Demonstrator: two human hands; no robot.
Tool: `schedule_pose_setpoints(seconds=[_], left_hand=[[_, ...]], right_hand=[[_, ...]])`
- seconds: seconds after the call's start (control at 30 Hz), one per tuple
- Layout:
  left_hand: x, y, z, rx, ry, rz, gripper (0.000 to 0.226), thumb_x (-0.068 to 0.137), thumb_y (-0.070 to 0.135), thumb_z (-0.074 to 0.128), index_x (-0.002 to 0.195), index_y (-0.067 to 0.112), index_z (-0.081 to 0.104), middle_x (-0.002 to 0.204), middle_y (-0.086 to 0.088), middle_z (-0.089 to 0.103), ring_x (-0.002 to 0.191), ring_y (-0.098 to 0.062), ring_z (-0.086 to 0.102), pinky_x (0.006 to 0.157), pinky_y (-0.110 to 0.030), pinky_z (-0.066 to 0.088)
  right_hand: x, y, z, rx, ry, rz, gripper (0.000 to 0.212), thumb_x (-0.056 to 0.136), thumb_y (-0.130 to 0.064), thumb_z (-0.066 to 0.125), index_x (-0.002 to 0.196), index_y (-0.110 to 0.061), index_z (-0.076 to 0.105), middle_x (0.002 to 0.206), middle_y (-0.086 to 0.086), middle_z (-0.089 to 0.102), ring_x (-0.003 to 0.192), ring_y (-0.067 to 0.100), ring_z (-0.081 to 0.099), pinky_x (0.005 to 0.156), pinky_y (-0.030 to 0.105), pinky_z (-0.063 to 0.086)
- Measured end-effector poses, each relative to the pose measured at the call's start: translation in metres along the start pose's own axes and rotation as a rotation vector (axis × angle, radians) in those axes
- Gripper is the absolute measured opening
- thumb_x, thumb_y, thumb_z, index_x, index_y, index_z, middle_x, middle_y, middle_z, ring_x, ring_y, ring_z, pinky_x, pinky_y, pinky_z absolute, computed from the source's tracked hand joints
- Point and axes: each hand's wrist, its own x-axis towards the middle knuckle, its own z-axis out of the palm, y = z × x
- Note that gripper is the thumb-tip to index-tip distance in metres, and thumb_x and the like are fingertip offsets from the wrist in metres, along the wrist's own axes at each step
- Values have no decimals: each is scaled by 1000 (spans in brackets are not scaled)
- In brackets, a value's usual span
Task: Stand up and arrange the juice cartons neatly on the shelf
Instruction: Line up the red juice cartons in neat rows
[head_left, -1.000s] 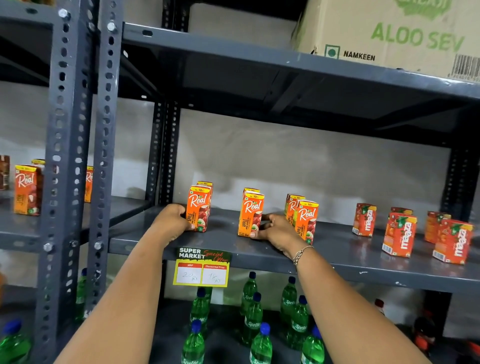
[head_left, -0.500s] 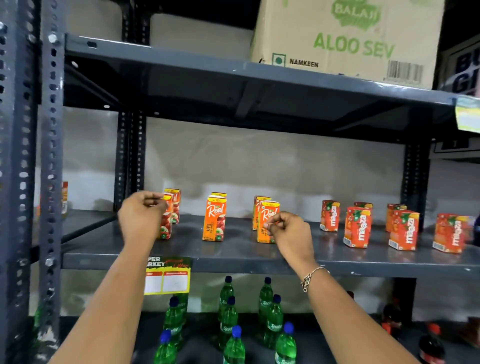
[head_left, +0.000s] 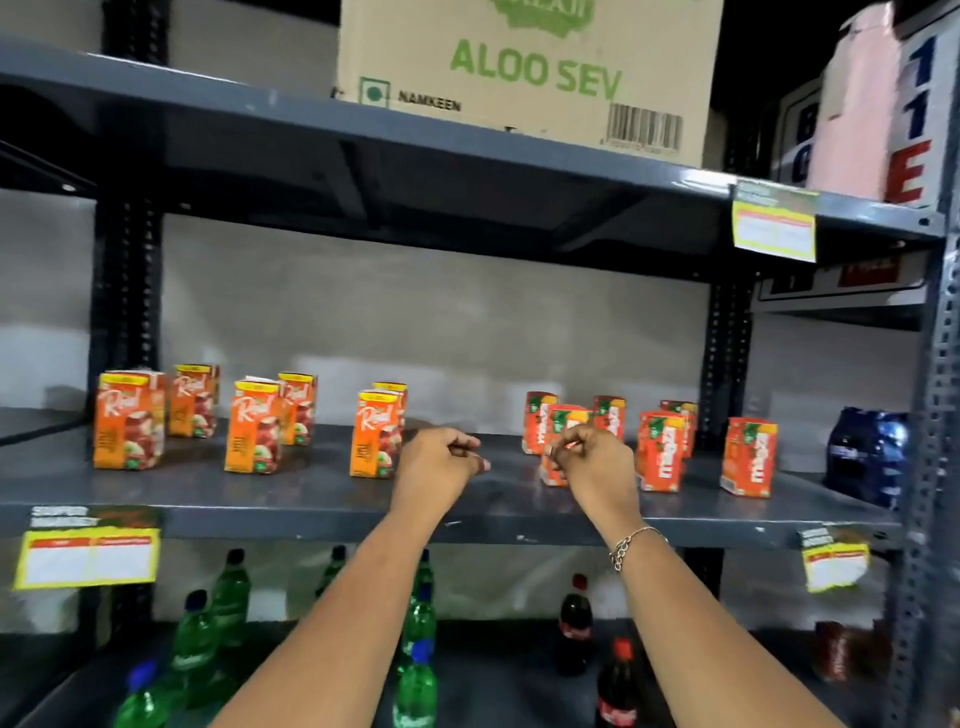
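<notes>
Several orange Real juice cartons (head_left: 254, 434) stand upright in loose pairs on the left half of the grey shelf (head_left: 260, 499). Several red Maaza cartons (head_left: 661, 452) stand upright on the right half. My left hand (head_left: 439, 460) hovers over the bare gap between the two groups, fingers curled, holding nothing. My right hand (head_left: 592, 467) is curled in front of the front-left red carton (head_left: 566, 418) and hides its lower part. Whether it touches that carton is unclear.
A cardboard box (head_left: 519, 73) sits on the shelf above. Green bottles (head_left: 415, 623) and cola bottles (head_left: 574, 623) stand on the shelf below. A dark blue packet (head_left: 865, 454) lies at the far right beside the perforated post (head_left: 930, 467). Yellow price tags (head_left: 88, 558) hang off the shelf edge.
Both hands have left the orange cartons and moved right, to the gap and the red cartons. The view has swung right with them.
</notes>
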Motion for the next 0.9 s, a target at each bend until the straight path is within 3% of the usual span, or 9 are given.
schedule_pose_setpoints(seconds=[0.17, 0.23, 0.3, 0.4, 0.47, 0.57, 0.7, 0.77, 0.9], left_hand=[[2, 23, 67, 13, -33, -66, 41, 73, 9, 78, 112, 8, 66, 88, -1, 70, 90, -16, 65, 83, -28, 50], [5, 32, 88, -4, -22, -86, 44, 75, 5, 75, 118, 5, 63, 88, -1, 65, 88, -16, 60, 82, -29, 48], [8, 37, 101, -12, -34, -131, 45, 76, 0, 73, 120, 2, 60, 92, -3, 60, 90, -18, 56, 86, -31, 47], [18, 35, 117, -4, -68, -186, 51, 73, -3, 73, 121, 3, 58, 110, -7, 66, 100, -24, 61, 94, -37, 48], [23, 30, 117, -2, -69, -198, 40, 70, -2, 75, 108, 6, 64, 109, -12, 71, 99, -27, 65, 94, -43, 50], [30, 26, 119, -10, -49, -222, 32, 67, -3, 77, 98, 4, 70, 98, -13, 74, 90, -26, 68, 90, -41, 52], [35, 22, 122, 10, -46, -247, 26, 67, 0, 79, 89, 10, 69, 93, -10, 74, 85, -24, 67, 88, -39, 52], [38, 19, 123, 28, -30, -261, 27, 64, 5, 82, 86, 11, 69, 90, -8, 74, 85, -25, 68, 89, -42, 53], [46, 11, 126, 98, -23, -267, 38, 54, 20, 87, 88, 13, 70, 86, -5, 75, 83, -25, 69, 87, -45, 53]], right_hand=[[12, 48, -55, -9, 116, -10, 10, 82, -18, 65, 76, -20, 72, 69, -7, 71, 68, 9, 67, 64, 25, 52], [17, 63, -77, -10, 217, 1, 5, 81, -21, 68, 79, -17, 69, 66, -8, 67, 66, 11, 64, 57, 21, 45], [27, 77, -97, -2, 265, 49, 13, 78, -17, 72, 85, -13, 62, 71, -3, 65, 69, 17, 62, 56, 25, 40], [59, 109, -114, 86, 72, 240, 36, 64, -9, 78, 88, -16, 53, 84, 7, 66, 84, 30, 65, 73, 33, 49], [75, 131, -114, 109, -126, 314, 51, 50, -19, 84, 95, -15, 61, 91, 9, 71, 92, 32, 69, 87, 45, 55], [88, 143, -113, 109, -321, 296, 51, 60, -9, 80, 109, -9, 65, 100, 10, 75, 97, 28, 70, 96, 45, 52], [87, 131, -115, 114, -397, 326, 34, 71, 0, 76, 102, -9, 65, 105, 7, 73, 101, 23, 67, 101, 38, 48], [84, 129, -116, 122, -408, 324, 28, 76, 2, 73, 97, -12, 62, 105, 7, 71, 100, 21, 65, 92, 29, 48], [79, 125, -116, 120, -380, 276, 38, 79, 1, 71, 115, -4, 59, 116, 6, 68, 101, 19, 62, 90, 27, 44]])
